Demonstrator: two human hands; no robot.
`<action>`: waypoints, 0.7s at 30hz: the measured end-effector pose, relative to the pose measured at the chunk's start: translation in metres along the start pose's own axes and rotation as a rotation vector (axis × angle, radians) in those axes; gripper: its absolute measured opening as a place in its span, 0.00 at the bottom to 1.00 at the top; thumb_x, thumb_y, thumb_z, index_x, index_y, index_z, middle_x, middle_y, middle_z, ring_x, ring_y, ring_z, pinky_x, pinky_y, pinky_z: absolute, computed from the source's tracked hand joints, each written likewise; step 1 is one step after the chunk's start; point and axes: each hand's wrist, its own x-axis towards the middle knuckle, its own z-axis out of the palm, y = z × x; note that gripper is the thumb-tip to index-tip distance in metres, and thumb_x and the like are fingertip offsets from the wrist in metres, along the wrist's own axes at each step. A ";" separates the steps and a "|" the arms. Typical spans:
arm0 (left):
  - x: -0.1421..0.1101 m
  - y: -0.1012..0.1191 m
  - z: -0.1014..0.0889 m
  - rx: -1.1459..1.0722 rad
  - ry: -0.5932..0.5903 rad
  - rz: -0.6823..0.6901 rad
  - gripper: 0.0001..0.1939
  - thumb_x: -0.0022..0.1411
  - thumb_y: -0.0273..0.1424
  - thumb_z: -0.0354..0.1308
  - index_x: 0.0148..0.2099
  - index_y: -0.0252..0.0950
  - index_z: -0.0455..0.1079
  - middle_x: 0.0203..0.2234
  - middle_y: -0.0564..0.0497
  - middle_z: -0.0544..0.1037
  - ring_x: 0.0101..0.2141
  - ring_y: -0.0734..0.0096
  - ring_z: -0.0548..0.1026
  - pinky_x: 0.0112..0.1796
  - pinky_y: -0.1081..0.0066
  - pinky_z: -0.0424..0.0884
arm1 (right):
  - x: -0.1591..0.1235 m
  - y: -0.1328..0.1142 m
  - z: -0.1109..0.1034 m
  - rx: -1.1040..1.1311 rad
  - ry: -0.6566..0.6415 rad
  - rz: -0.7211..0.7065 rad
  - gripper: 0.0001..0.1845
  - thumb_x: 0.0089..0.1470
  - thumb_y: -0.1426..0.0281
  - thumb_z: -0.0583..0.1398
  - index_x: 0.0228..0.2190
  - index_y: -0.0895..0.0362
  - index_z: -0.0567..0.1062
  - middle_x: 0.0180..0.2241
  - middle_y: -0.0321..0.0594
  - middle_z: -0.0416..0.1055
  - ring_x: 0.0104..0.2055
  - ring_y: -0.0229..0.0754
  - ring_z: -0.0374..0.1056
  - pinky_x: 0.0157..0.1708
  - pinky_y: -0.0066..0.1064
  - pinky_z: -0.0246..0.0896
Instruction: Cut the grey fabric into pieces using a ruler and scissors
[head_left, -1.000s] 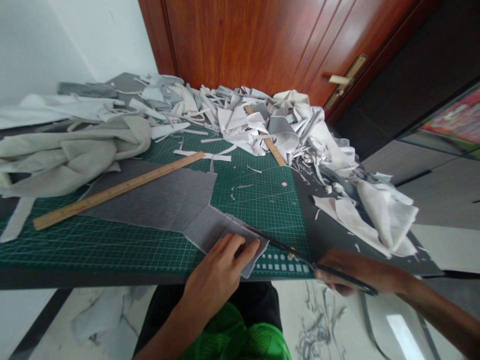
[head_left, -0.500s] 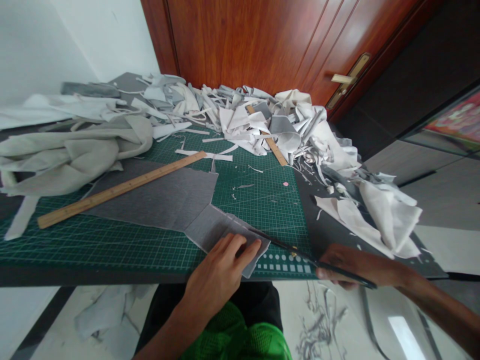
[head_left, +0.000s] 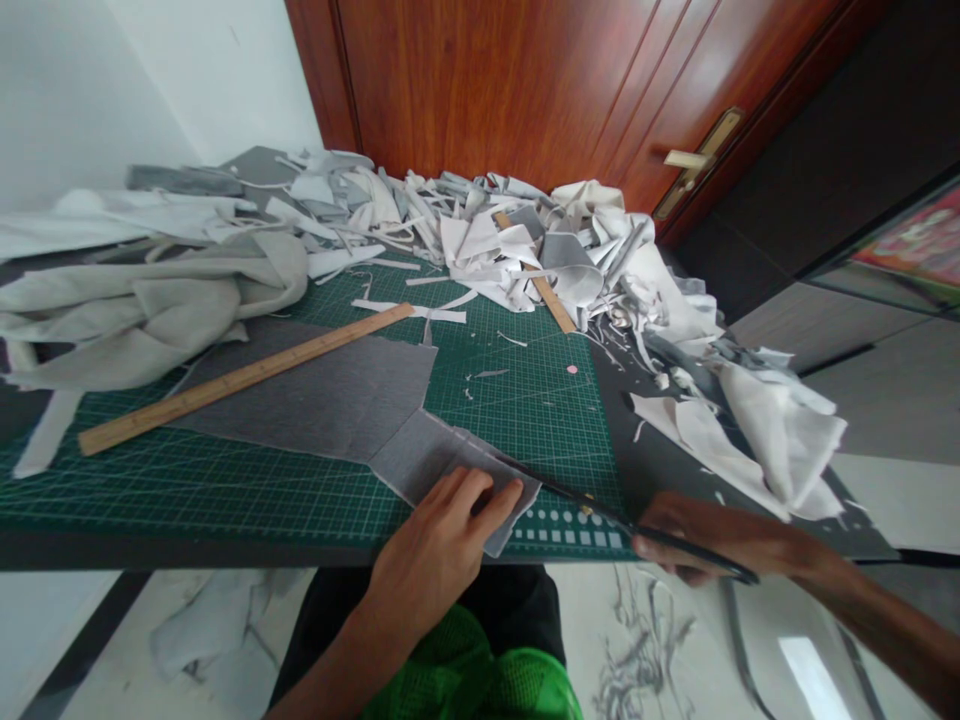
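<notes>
My left hand (head_left: 439, 535) rests on a light grey piece of fabric (head_left: 409, 455), pressing it to the green cutting mat (head_left: 517, 390) with the thumb apart from the fingers. In my right hand (head_left: 694, 535) is a pair of long dark scissors (head_left: 585, 502). Their blades reach the upper edge of that piece, just beyond my left fingertips; the tip is partly hidden by the cloth. A larger darker grey panel (head_left: 322, 390) adjoins it on the left. Across this panel lies a wooden ruler (head_left: 247, 378).
Heaped fabric scraps (head_left: 487, 255) line the back of the table, with a second wooden ruler (head_left: 553, 300) among them. Bunched beige cloth (head_left: 150, 310) lies at left. White cloth pieces (head_left: 776, 425) lie at right. Cuttings (head_left: 645, 640) litter the floor beneath the front edge.
Hardly anything differs. The scissor handles in my right hand are very slightly lower and farther right; my left hand and the fabric stay in place.
</notes>
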 end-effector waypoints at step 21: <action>-0.003 -0.001 -0.001 -0.041 0.030 0.006 0.33 0.60 0.11 0.49 0.62 0.44 0.65 0.42 0.51 0.73 0.42 0.67 0.75 0.46 0.66 0.78 | 0.008 -0.042 0.002 -0.106 0.005 0.059 0.45 0.48 0.26 0.45 0.19 0.56 0.65 0.18 0.36 0.62 0.21 0.34 0.57 0.24 0.28 0.52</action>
